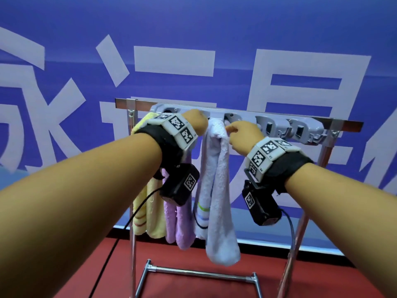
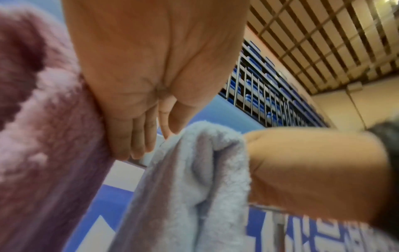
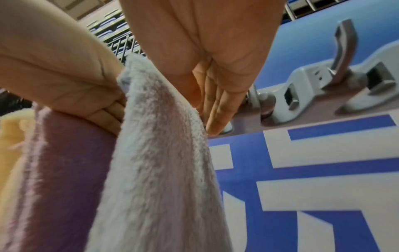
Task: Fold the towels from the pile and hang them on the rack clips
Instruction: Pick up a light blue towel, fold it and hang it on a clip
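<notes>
A white towel [image 1: 217, 190] with coloured stripes hangs folded from the grey clip bar [image 1: 279, 125] on the metal rack [image 1: 300, 233]. My left hand [image 1: 195, 123] grips its top from the left, fingers curled against the cloth. My right hand [image 1: 238, 134] pinches the top from the right, thumb in front. In the right wrist view my right hand's fingers [image 3: 213, 119] lie along the towel [image 3: 155, 162] and reach the bar, opposite my left hand [image 3: 86, 95]. The left wrist view shows my left hand [image 2: 149, 136] at the towel's [image 2: 190, 179] top, my right hand [image 2: 313, 170] beside it.
A yellow towel [image 1: 141, 207] and a purple towel [image 1: 178, 224] hang on the bar to the left. Two grey clips [image 3: 343, 68] to the right hold nothing. The rack's low crossbar [image 1: 202, 274] stands on red floor before a blue banner [image 1: 236, 29].
</notes>
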Demonstrator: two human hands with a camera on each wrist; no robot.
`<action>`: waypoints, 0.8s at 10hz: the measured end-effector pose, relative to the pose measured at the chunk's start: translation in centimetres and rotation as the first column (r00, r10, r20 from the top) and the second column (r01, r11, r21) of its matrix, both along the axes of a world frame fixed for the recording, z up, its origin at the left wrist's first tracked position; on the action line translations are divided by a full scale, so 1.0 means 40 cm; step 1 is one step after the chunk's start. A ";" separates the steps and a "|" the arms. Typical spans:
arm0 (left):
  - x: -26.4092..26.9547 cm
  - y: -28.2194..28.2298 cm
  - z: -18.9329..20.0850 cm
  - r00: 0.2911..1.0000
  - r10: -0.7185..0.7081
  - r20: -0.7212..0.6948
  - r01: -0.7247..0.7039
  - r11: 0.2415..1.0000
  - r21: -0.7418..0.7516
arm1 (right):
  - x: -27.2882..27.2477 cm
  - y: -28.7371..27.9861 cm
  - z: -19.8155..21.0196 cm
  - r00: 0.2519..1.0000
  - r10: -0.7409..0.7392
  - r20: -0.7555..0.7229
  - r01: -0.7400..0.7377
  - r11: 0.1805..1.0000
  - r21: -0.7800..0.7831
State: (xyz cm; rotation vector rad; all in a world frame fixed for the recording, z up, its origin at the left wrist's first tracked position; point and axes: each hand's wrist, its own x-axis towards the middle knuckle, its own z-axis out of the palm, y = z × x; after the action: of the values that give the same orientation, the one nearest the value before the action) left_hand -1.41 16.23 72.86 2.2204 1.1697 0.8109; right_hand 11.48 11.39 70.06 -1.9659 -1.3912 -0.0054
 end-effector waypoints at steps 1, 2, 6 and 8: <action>-0.018 -0.010 -0.045 0.977 -0.036 0.209 0.034 0.999 0.012 | -0.008 -0.048 -0.056 0.936 0.190 -0.298 -0.130 0.969 0.210; -0.036 -0.048 -0.134 0.953 -0.085 0.292 0.107 0.992 -0.060 | -0.016 -0.083 -0.110 0.849 0.343 -0.402 -0.278 0.937 0.212; 0.003 -0.061 -0.299 0.975 0.000 0.220 -0.013 0.999 0.053 | -0.059 -0.065 -0.227 0.910 0.180 -0.374 -0.134 0.980 0.146; -0.012 -0.035 -0.337 0.997 0.030 0.065 -0.038 0.993 0.116 | -0.036 -0.065 -0.209 0.892 0.203 -0.403 -0.095 0.958 0.272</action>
State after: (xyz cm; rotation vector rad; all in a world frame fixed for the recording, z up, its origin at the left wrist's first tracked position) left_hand -1.89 14.85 59.37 2.2561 1.1596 0.9795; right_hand 10.05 8.80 61.69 -1.5327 -1.1801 0.2968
